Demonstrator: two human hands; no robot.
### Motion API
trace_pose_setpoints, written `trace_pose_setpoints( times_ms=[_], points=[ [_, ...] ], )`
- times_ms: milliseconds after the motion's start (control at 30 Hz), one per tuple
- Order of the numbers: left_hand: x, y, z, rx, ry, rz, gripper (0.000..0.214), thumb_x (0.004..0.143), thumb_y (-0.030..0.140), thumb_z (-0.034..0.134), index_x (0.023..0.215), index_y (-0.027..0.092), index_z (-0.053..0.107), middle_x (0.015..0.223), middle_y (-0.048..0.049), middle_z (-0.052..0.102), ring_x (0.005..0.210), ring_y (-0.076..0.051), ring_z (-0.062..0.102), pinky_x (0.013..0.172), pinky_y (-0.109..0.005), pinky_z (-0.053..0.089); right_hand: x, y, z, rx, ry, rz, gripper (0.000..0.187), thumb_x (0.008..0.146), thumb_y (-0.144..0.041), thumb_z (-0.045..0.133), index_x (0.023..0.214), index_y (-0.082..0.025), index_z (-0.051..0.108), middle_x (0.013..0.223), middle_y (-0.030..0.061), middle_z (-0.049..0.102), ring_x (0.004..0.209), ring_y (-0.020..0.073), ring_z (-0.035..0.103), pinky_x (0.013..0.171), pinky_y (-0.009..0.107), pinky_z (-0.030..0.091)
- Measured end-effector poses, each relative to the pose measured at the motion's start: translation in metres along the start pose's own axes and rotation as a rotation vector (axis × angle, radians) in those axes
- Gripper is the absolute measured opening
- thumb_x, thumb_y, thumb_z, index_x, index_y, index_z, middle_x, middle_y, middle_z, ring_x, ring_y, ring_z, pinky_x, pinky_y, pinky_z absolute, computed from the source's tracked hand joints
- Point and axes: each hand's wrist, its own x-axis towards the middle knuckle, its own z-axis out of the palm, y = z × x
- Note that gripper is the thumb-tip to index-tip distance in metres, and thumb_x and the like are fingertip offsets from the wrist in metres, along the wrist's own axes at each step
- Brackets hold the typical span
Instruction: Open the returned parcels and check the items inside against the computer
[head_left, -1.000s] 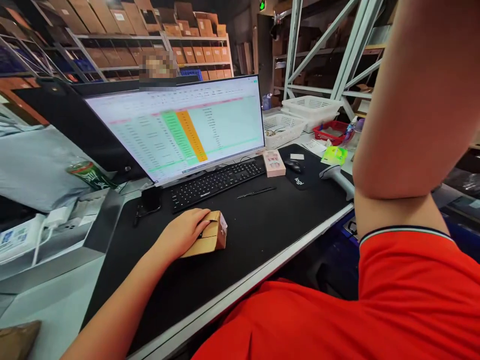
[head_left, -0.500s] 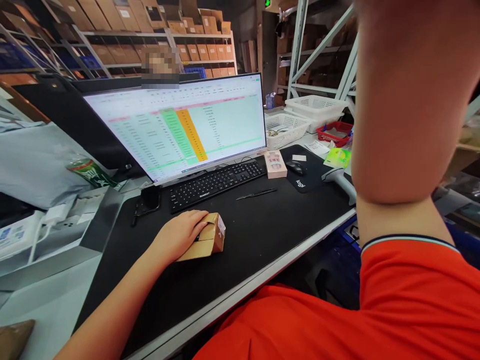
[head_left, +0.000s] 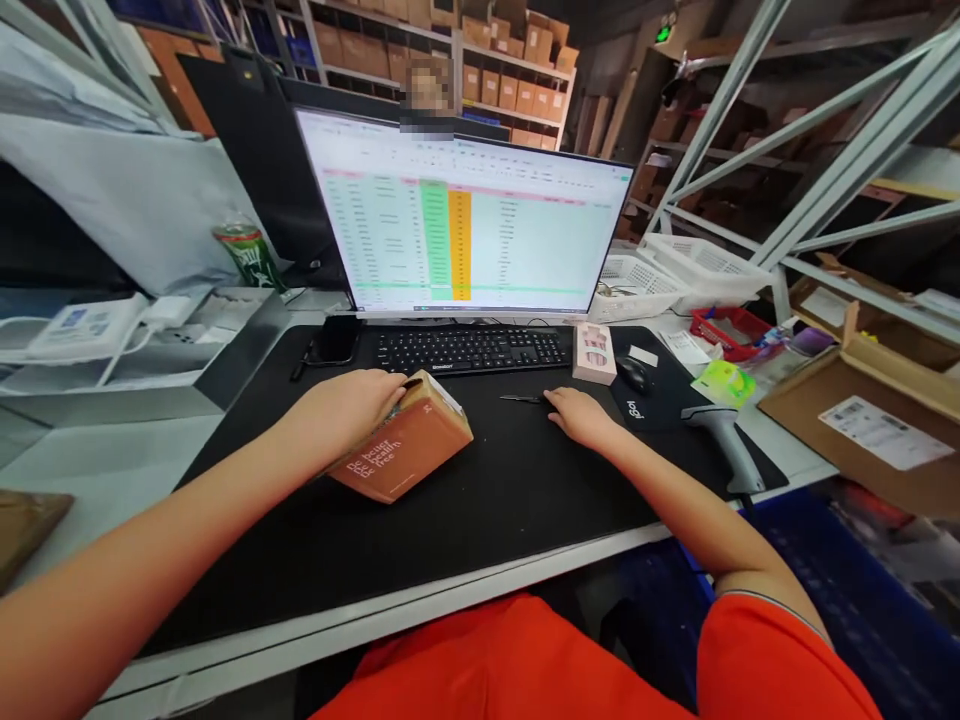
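Note:
My left hand rests on a small brown cardboard box with white lettering, fingers curled over its left end; the box lies tilted on the black desk mat. My right hand lies on the mat with its fingertips at a thin black pen-like tool, fingers bent over it. The black keyboard sits just beyond both hands, under the monitor showing a spreadsheet.
A pink box, a black mouse on its pad and a grey barcode scanner lie to the right. White baskets, a red tray and an open carton stand further right. A green can and phone sit at left.
My right arm came down from in front of the camera and its hand landed on the mat at the pen-like tool. The view swung right; the box turned under my left hand.

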Motion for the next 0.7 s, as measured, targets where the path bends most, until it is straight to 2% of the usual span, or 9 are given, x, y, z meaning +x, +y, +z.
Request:
trace_pose_setpoints(
  times_ms=[100, 200, 333, 400, 467, 533, 633, 700],
  points=[
    [-0.004, 0.011, 0.005, 0.110, -0.025, 0.022, 0.038, 0.100, 0.023, 0.038, 0.116, 0.016, 0.071, 0.102, -0.0154, 0.073, 0.096, -0.032, 0.070, 0.078, -0.039, 0.049, 0.008, 0.009, 0.007, 0.025, 0.009, -0.001, 0.050, 0.096, -0.012, 0.071, 0.145, -0.010, 0.062, 0.134, 0.0199, 0.064, 0.127, 0.0313, 0.062, 0.108, 0.040, 0.051],
    [-0.007, 0.027, 0.016, 0.175, -0.036, 0.074, 0.044, 0.097, 0.013, 0.036, 0.129, 0.012, 0.067, 0.106, -0.0183, 0.072, 0.102, -0.034, 0.068, 0.084, -0.041, 0.050, 0.019, 0.016, 0.011, 0.081, 0.030, -0.018, 0.041, 0.096, -0.011, 0.070, 0.137, -0.011, 0.067, 0.130, 0.0181, 0.064, 0.123, 0.0279, 0.062, 0.111, 0.040, 0.049],
    [-0.010, 0.039, 0.033, 0.193, -0.014, 0.152, 0.046, 0.105, 0.031, 0.033, 0.128, 0.014, 0.068, 0.109, -0.0173, 0.072, 0.101, -0.033, 0.068, 0.084, -0.043, 0.053, 0.028, 0.023, 0.014, 0.159, 0.016, -0.031, 0.028, 0.096, -0.009, 0.070, 0.124, -0.009, 0.071, 0.118, 0.0152, 0.066, 0.115, 0.0253, 0.064, 0.107, 0.039, 0.050],
    [-0.010, 0.039, 0.040, 0.141, 0.039, 0.135, 0.051, 0.106, 0.041, 0.030, 0.129, 0.017, 0.068, 0.119, -0.0160, 0.073, 0.106, -0.033, 0.069, 0.085, -0.042, 0.055, 0.024, 0.020, 0.012, 0.221, 0.071, -0.054, 0.025, 0.097, -0.009, 0.067, 0.122, -0.011, 0.070, 0.118, 0.0137, 0.064, 0.110, 0.0236, 0.064, 0.103, 0.037, 0.052],
    [-0.009, 0.035, 0.046, 0.064, 0.086, 0.098, 0.055, 0.107, 0.046, 0.028, 0.132, 0.019, 0.068, 0.128, -0.0134, 0.072, 0.113, -0.032, 0.068, 0.090, -0.041, 0.056, 0.012, 0.010, 0.007, 0.315, 0.213, -0.140, 0.024, 0.101, -0.011, 0.061, 0.125, -0.013, 0.067, 0.121, 0.0135, 0.062, 0.110, 0.0225, 0.064, 0.101, 0.036, 0.052],
    [-0.008, 0.032, 0.049, 0.002, 0.106, 0.085, 0.060, 0.107, 0.050, 0.025, 0.133, 0.019, 0.069, 0.131, -0.0119, 0.072, 0.115, -0.032, 0.068, 0.093, -0.041, 0.056, -0.003, -0.005, 0.002, 0.378, 0.337, -0.300, 0.030, 0.105, -0.014, 0.054, 0.134, -0.015, 0.062, 0.122, 0.0130, 0.063, 0.111, 0.0217, 0.063, 0.098, 0.034, 0.053],
    [-0.006, 0.029, 0.050, -0.041, 0.111, 0.082, 0.065, 0.106, 0.054, 0.022, 0.131, 0.018, 0.071, 0.130, -0.0125, 0.073, 0.114, -0.033, 0.069, 0.092, -0.043, 0.057, -0.021, -0.028, -0.004, 0.276, 0.338, -0.542, 0.043, 0.108, -0.011, 0.045, 0.149, -0.021, 0.055, 0.120, 0.0098, 0.069, 0.106, 0.0189, 0.065, 0.089, 0.029, 0.053],
    [-0.005, 0.030, 0.048, -0.057, 0.114, 0.078, 0.067, 0.106, 0.056, 0.021, 0.129, 0.019, 0.072, 0.127, -0.0128, 0.074, 0.112, -0.033, 0.069, 0.090, -0.044, 0.056, -0.025, -0.037, -0.004, 0.152, 0.324, -0.599, 0.051, 0.106, -0.006, 0.042, 0.153, -0.023, 0.053, 0.121, 0.0089, 0.070, 0.100, 0.0180, 0.066, 0.082, 0.028, 0.051]
  ],
)
